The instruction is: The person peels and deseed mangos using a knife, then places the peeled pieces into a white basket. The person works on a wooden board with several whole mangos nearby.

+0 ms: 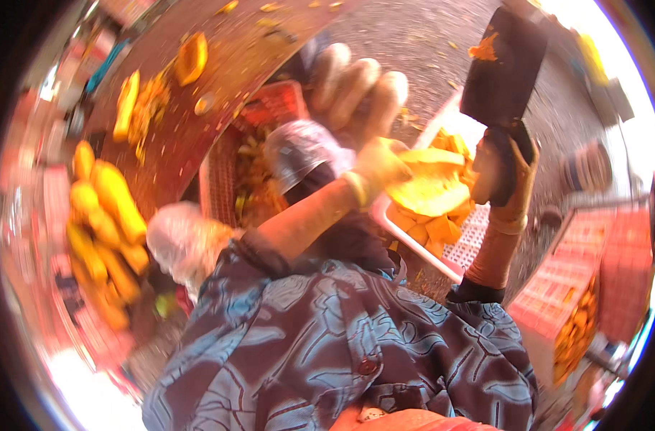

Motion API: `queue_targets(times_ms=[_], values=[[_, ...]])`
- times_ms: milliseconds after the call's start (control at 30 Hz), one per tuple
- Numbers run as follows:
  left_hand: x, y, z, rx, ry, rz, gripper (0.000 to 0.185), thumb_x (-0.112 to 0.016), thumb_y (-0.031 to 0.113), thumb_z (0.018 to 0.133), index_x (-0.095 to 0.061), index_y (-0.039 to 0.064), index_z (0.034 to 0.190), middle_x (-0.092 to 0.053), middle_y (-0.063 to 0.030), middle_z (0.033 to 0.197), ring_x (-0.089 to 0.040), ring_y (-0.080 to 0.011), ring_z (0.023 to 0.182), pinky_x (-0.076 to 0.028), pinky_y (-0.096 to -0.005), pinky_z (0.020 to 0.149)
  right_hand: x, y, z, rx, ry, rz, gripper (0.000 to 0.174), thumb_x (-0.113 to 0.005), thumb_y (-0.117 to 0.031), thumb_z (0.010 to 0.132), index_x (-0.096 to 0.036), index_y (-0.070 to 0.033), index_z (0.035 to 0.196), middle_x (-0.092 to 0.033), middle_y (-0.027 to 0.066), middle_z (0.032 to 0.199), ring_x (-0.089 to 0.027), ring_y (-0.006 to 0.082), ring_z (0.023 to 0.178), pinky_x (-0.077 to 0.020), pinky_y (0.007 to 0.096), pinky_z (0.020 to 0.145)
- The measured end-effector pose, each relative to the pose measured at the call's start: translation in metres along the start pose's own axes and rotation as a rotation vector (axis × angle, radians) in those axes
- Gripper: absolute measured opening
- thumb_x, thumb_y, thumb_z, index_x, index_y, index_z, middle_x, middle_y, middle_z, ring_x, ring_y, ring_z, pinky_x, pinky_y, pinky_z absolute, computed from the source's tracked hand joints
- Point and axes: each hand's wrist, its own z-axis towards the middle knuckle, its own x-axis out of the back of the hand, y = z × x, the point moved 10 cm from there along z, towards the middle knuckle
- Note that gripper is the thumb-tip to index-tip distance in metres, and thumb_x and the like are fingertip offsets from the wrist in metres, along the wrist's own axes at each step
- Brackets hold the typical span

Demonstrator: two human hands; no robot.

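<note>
My left hand (pixel 380 164), in a pale glove, grips a large curved piece of orange pumpkin (pixel 432 188) by its near end. Below the piece, cut pumpkin chunks (pixel 427 233) lie in a white perforated crate (pixel 473 237). My right hand (pixel 513 167), also gloved, is closed around the dark handle of a broad cleaver (pixel 502 81). The blade points away from me, apart from the pumpkin, with an orange scrap stuck to it.
A brown table (pixel 209 91) with pumpkin pieces and pulp stands at the left. Under its edge, a red crate (pixel 217 183) holds scraps. Whole yellow pumpkins (pixel 109 226) are piled at far left. Plastic covers my knees (pixel 306 151). Stacked red crates (pixel 580 253) stand at right.
</note>
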Motion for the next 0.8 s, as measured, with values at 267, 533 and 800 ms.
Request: queue_targets(times_ms=[267, 533, 800], values=[[-0.046, -0.035, -0.007, 0.277, 0.008, -0.466, 0.043, -0.090, 0.028, 0.075, -0.075, -0.001, 0.103, -0.076, -0.0166, 0.088, -0.072, -0.0213, 0.077, -0.058, -0.0379, 0.071, -0.127, -0.089, 0.105, 0.094, -0.147, 0.747, 0.024, -0.060, -0.020, 0.103, -0.062, 0.002, 0.113, -0.066, 0.0071, 0.092, -0.063, 0.0139, 0.077, -0.0484, 0.0262, 0.065], [-0.045, -0.010, 0.000, 0.236, 0.058, -0.513, 0.044, -0.087, 0.024, 0.077, -0.072, -0.001, 0.110, -0.075, -0.0152, 0.092, -0.072, -0.0208, 0.079, -0.057, -0.0368, 0.072, -0.398, -0.055, 0.035, 0.117, -0.926, 0.246, 0.015, -0.066, -0.013, 0.093, -0.068, -0.006, 0.106, -0.066, 0.0011, 0.084, -0.057, 0.0091, 0.068, -0.0489, 0.0284, 0.061], [-0.061, 0.003, 0.016, 0.180, 0.050, -0.629, 0.045, -0.085, 0.019, 0.079, -0.068, 0.000, 0.117, -0.074, -0.0137, 0.096, -0.071, -0.0203, 0.082, -0.057, -0.0357, 0.073, -0.448, -0.012, 0.130, 0.227, -0.420, -0.232, 0.023, -0.070, -0.027, 0.089, -0.069, -0.009, 0.103, -0.069, 0.0173, 0.083, -0.062, 0.0311, 0.077, -0.0505, 0.0401, 0.068]])
